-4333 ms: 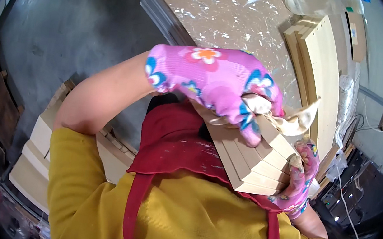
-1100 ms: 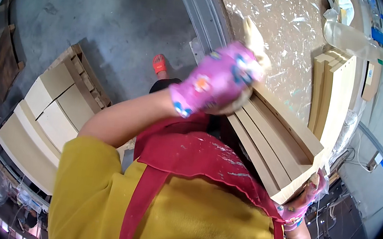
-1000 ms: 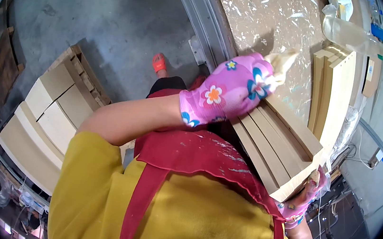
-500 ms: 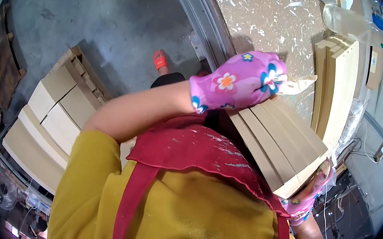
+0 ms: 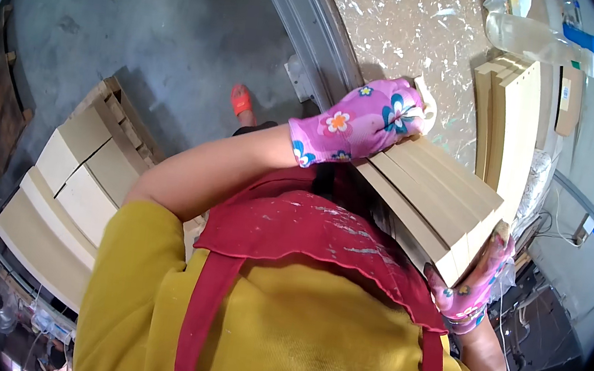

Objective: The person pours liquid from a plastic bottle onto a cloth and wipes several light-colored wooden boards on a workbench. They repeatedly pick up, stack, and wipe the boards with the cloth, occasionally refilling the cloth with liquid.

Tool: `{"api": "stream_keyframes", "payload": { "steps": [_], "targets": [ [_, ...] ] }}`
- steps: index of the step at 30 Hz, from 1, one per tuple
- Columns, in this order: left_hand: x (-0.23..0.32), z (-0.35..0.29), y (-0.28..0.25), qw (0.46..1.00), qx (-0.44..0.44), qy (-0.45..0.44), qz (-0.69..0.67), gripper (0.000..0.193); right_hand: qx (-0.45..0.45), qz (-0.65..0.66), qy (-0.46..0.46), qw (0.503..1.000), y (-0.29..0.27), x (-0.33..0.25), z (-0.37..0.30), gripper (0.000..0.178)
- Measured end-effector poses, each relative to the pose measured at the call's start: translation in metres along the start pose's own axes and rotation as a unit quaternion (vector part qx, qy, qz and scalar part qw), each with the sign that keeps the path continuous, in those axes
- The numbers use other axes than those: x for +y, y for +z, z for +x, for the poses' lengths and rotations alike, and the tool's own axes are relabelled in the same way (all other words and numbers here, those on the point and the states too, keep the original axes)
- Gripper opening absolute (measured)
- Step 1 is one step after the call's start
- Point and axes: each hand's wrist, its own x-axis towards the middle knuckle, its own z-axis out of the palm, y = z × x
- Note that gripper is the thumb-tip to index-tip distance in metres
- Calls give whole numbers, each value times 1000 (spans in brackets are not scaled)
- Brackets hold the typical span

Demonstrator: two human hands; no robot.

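My left hand (image 5: 372, 120), in a pink flowered glove, is closed at the far left end of a bundle of tan boards (image 5: 437, 195). A pale, crumpled rag-like piece (image 5: 427, 107) sticks out by its fingers, which are partly hidden. The long boards lie side by side, tilted, in front of my red apron (image 5: 305, 238). Around their near right end, my right hand (image 5: 474, 281) in a matching glove grips from the outer side, thumb side up. The underside of the bundle is out of sight.
A paint-spattered worktop (image 5: 405, 28) with a grey metal edge (image 5: 308, 31) lies ahead. More tan boards (image 5: 504, 129) stand on it at the right, near a clear plastic bottle (image 5: 530, 40). At the left, stacked pale boards (image 5: 48, 222) sit by a wooden pallet (image 5: 127, 120).
The bundle has shifted slightly up and left in view and turned a little. The pale piece by my left fingers pointed right before and now curls upward.
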Motion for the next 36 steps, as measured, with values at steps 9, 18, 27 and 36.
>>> {"api": "stream_keyframes", "payload": {
  "steps": [9,18,27,36],
  "targets": [
    [20,-5,24,979,125,161,31,28,25,-26,-18,999,7,-10,7,106],
    [-48,-159,-60,897,247,-366,-29,30,3,11,-8,1000,9,-1,-8,103],
    [26,-48,-66,900,297,-222,-230,31,56,-43,-47,996,9,-14,5,106],
    [53,109,11,979,-173,-10,-109,62,100,-47,-36,993,5,-25,13,80]
  ]
}}
